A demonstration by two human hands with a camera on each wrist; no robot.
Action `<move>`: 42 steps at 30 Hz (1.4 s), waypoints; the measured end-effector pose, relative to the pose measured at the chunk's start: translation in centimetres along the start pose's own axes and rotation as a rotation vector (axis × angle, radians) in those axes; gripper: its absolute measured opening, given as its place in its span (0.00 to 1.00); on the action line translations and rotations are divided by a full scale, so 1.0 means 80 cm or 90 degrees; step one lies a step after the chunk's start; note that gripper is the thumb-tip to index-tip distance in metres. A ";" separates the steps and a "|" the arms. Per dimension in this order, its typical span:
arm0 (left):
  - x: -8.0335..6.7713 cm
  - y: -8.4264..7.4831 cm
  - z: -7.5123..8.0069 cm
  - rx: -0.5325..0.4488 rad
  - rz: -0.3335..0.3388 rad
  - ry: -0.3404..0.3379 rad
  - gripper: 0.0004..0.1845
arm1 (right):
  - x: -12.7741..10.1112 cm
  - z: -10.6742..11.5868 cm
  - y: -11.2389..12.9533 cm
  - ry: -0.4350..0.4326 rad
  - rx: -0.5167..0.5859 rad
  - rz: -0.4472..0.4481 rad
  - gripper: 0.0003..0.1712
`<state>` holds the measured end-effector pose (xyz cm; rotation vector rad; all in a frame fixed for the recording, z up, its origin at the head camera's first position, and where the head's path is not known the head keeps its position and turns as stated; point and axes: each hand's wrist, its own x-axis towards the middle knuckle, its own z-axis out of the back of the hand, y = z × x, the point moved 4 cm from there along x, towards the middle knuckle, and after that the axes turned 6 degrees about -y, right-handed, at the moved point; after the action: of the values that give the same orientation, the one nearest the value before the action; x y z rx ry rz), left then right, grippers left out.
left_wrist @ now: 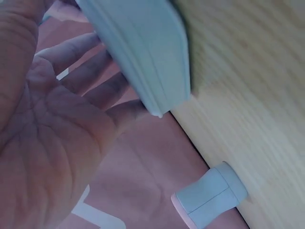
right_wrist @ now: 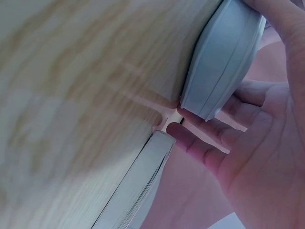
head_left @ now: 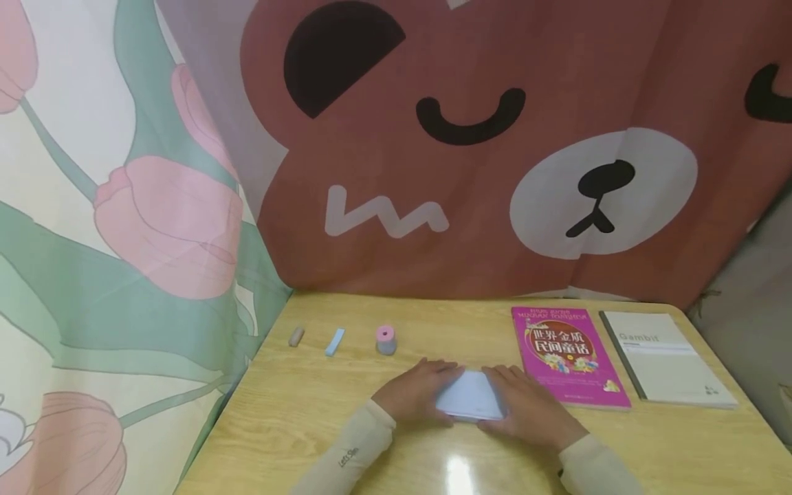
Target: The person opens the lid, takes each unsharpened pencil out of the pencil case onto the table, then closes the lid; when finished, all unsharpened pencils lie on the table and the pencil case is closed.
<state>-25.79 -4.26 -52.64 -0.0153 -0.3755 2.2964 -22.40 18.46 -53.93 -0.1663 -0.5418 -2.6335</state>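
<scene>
A light blue case (head_left: pixel 470 394) with rounded sides and a seam along its edge lies on the wooden table in front of me. At its left end, my left hand (head_left: pixel 421 390) holds it between the thumb on the near side and the fingers on the far side. My right hand (head_left: pixel 526 407) grips the other end the same way. In the left wrist view the fingers (left_wrist: pixel 90 71) lie along the edge of the case (left_wrist: pixel 147 52). The right wrist view shows fingertips at the lower edge of the case (right_wrist: pixel 221 59).
Farther back on the left stand a small brown piece (head_left: pixel 296 336), a light blue strip (head_left: pixel 335 342) and a pink-topped grey cylinder (head_left: pixel 386 340) with a hole. On the right lie a magenta book (head_left: pixel 526 344) and a pale notebook (head_left: pixel 674 371). Printed cloths (head_left: pixel 383 158) hang behind the table.
</scene>
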 end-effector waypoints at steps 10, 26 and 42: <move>0.011 0.008 0.000 -0.006 -0.023 0.030 0.51 | 0.000 -0.003 0.001 0.000 -0.013 0.000 0.59; 0.030 0.006 0.008 0.036 -0.121 -0.002 0.38 | 0.007 0.007 0.012 -0.014 -0.048 0.031 0.58; 0.041 0.000 0.032 -0.008 -0.086 0.075 0.38 | 0.014 0.005 0.008 0.040 -0.033 -0.008 0.60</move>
<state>-28.37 -2.59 -49.88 -0.1274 -0.3200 2.1486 -23.12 17.69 -53.10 -0.0956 -0.4551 -2.6561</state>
